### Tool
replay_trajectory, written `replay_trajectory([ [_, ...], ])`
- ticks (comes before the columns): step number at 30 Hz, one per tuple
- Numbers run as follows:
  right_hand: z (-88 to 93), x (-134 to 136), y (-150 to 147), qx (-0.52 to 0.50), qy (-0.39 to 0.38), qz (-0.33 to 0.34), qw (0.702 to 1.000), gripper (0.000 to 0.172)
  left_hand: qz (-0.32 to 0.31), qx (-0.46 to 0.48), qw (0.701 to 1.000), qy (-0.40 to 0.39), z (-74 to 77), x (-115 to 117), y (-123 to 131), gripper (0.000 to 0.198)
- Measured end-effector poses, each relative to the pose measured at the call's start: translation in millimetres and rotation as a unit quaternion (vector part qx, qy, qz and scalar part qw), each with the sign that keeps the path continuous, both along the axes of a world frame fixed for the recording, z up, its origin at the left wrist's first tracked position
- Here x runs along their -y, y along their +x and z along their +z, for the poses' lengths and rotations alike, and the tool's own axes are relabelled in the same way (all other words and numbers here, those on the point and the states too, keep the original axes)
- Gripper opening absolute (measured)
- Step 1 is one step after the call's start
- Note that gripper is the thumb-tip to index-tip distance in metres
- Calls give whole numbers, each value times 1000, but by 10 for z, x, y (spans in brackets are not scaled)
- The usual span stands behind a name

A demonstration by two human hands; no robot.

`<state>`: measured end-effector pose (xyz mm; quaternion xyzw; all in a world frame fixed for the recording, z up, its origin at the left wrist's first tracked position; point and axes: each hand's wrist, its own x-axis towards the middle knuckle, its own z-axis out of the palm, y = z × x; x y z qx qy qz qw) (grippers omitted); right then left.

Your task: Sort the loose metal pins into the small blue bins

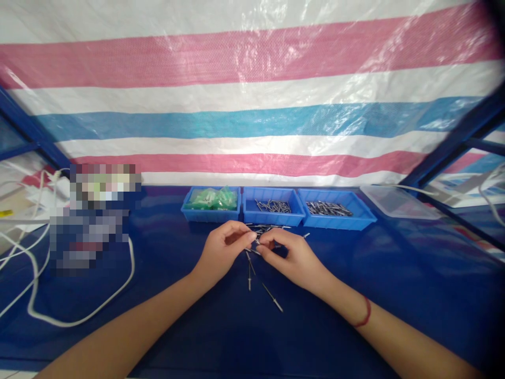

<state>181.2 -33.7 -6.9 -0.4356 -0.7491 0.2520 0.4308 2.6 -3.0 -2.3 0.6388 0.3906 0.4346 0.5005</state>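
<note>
the left hand [226,246] lies at 8 o'clock from the pile of metal pins [265,228], the right hand [291,257] at 4 o'clock; thumbs and forefingers are pinched, though what either grasps cannot be told. the step appears to be fingertip pin handling, calling next for a light, precise pinch. no brand, label or writing is legible.

Whatever lies between the fingertips of the bare left hand [223,248] and bare right hand [292,257] is too small to tell; the hands partly hide a loose heap of thin dark-and-silver metal pins [272,227]; coarse square pixels [90,239] mask things at left; the glossy striped plastic sheet [252,58] and both bare forearms [134,323] are cut off by the edges.
</note>
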Motion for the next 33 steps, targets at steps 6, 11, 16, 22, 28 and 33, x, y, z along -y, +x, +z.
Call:
replay_trajectory([
  [6,-7,2,7,-7,-18,21,1000,13,14,-19,1000,4,34,-6,8,19],
  [11,-7,3,5,-23,-39,15,999,13,-3,-6,1000,-9,37,-3,24,19],
  [16,-11,1,-12,-41,-49,5,998,11,-15,2,1000,-12,30,-2,14,18],
  [22,-32,-5,-15,-56,-50,-12,997,9,-32,8,999,-13,7,-10,11,20],
  [28,-54,-10,-6,-88,-45,-44,994,12,-21,-12,1000,-7,-16,-20,11,21],
  [33,50,-36,92,-100,-23,-49,993,18,-30,-123,990,59,0,8,-26,25],
])
